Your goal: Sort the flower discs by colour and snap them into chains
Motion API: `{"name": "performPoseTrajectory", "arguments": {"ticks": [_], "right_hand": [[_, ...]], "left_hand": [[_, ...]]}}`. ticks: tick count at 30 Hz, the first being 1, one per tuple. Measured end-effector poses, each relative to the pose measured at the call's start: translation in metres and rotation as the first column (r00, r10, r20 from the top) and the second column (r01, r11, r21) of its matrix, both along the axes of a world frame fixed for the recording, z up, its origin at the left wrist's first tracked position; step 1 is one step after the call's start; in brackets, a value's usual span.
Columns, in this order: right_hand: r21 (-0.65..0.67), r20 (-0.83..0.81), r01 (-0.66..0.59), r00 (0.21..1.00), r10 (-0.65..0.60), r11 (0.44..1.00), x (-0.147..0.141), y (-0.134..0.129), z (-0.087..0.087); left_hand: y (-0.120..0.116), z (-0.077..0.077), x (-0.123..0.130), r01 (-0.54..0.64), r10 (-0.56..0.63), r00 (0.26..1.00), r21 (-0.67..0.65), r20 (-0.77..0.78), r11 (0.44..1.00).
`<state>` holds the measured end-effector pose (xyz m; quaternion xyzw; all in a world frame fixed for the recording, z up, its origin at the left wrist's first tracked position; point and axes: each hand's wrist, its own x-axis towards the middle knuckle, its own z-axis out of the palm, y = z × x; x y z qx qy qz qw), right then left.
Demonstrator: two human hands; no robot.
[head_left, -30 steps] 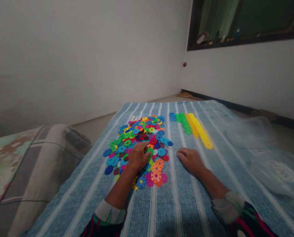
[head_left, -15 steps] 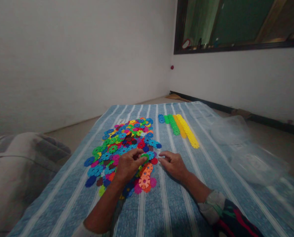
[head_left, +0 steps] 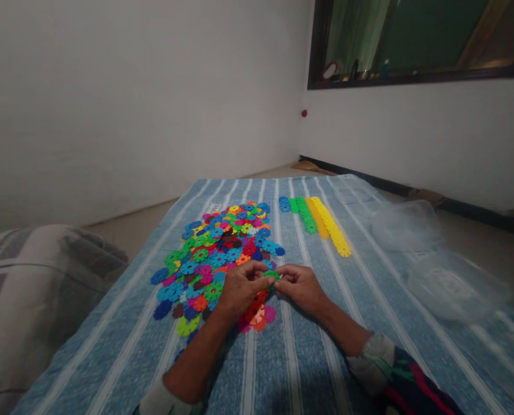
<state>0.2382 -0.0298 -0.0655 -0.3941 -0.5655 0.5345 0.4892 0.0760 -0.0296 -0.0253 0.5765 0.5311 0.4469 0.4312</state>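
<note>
My left hand [head_left: 244,285] pinches a green notched plastic disc [head_left: 272,275] between thumb and fingers. At the disc's right edge, my right hand [head_left: 300,286] has its thumb and fingertips closed on it. Both hands are just above the near right side of a loose pile of multicoloured flower-shaped discs [head_left: 205,255]. Partly hidden below my left hand lie orange discs [head_left: 257,314].
Sorted rows lie farther right: blue discs [head_left: 284,204], green discs [head_left: 307,217], an orange row [head_left: 318,222] and a long yellow row [head_left: 332,227]. Clear plastic bags [head_left: 451,285] rest along the right side of the striped cloth [head_left: 309,369]. A covered bundle [head_left: 45,300] stands left.
My left hand has moved right with the green disc, away from the pile. My right hand, apart from it before, now meets it at the disc. The view has shifted slightly.
</note>
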Motion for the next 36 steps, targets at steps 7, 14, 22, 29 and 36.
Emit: {"name": "performPoseTrajectory", "arguments": {"ticks": [7, 14, 22, 29, 36], "right_hand": [[0.064, 0.037, -0.004, 0.999, 0.002, 0.998, 0.007, 0.006, -0.004], [0.149, 0.131, -0.020, 0.991, 0.000, 0.989, 0.010, 0.004, 0.001], [0.330, 0.551, 0.154, 0.770, -0.323, 0.931, 0.067, 0.050, 0.022], [0.314, 0.914, 0.147, 0.219, -0.341, 0.938, 0.114, 0.112, 0.049], [0.272, 0.947, 0.102, 0.151, -0.285, 0.957, 0.111, 0.135, 0.043]], "left_hand": [[0.000, -0.001, 0.001, 0.039, -0.038, 0.999, -0.038, 0.017, 0.999], [0.002, -0.006, 0.000, 0.084, -0.079, 0.991, 0.042, -0.111, 0.996], [0.006, -0.005, -0.006, 0.027, 0.015, 0.965, 0.156, -0.261, 0.987], [0.005, -0.004, -0.008, 0.062, 0.041, 0.902, 0.224, -0.430, 0.973], [0.010, -0.007, -0.017, 0.028, 0.119, 0.869, 0.288, -0.480, 0.957]]}}
